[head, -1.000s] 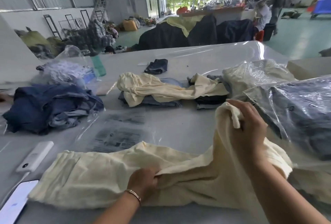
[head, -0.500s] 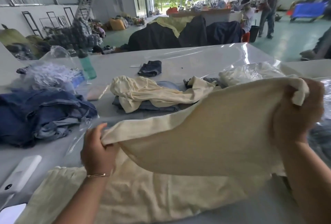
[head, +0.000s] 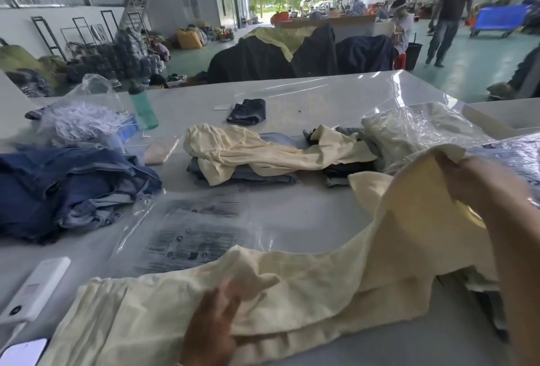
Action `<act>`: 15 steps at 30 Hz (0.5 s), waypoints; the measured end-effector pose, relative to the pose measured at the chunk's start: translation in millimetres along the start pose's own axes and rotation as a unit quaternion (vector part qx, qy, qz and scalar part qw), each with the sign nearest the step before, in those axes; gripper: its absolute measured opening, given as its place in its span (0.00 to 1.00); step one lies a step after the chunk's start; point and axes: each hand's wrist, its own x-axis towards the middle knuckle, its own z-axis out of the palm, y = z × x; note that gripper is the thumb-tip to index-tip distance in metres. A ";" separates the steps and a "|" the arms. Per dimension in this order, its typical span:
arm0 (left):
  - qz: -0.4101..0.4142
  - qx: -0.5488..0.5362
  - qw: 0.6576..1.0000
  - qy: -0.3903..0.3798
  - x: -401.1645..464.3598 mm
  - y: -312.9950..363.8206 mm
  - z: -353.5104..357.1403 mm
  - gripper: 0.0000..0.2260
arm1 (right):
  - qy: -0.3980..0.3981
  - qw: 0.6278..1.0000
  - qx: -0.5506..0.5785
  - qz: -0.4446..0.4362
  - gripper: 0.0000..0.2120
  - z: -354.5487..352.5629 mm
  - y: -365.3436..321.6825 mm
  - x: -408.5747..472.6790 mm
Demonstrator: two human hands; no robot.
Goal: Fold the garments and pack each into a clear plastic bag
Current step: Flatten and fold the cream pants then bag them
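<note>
The cream garment (head: 292,301) lay across the near edge of the table (head: 306,96), only partly folded. The left hand (head: 216,324) pinched a bunched fold at its middle, while the right hand (head: 479,181) gripped one end, lifted clear of the table. An empty clear plastic bag (head: 193,228) waited flat just behind it. Bagged garments (head: 409,129) sat to the right; loose denim (head: 73,187) remained unpacked.

Garment (head: 292,301) before plastic bag (head: 190,234), denim pile (head: 67,187) left, bottle (head: 143,108) behind

Hands (head: 482,181) gripping cream garment (head: 306,286), printed bag (head: 187,234) beyond
</note>
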 end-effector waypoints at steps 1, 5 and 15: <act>-0.111 -0.056 0.992 -0.022 4.2 -3.2 -3.0 0.32 | -0.021 1.000 -0.011 -0.005 0.37 -7.0 -7.7 -4.3; -0.430 -0.216 0.872 -0.084 24.1 -4.9 -14.4 0.17 | -0.087 0.971 0.203 -0.093 0.29 -25.0 -40.0 -18.4; -0.271 -0.134 0.864 0.403 55.1 -89.9 -95.6 0.18 | -0.334 0.546 0.704 -0.307 0.12 -31.7 -29.9 -32.2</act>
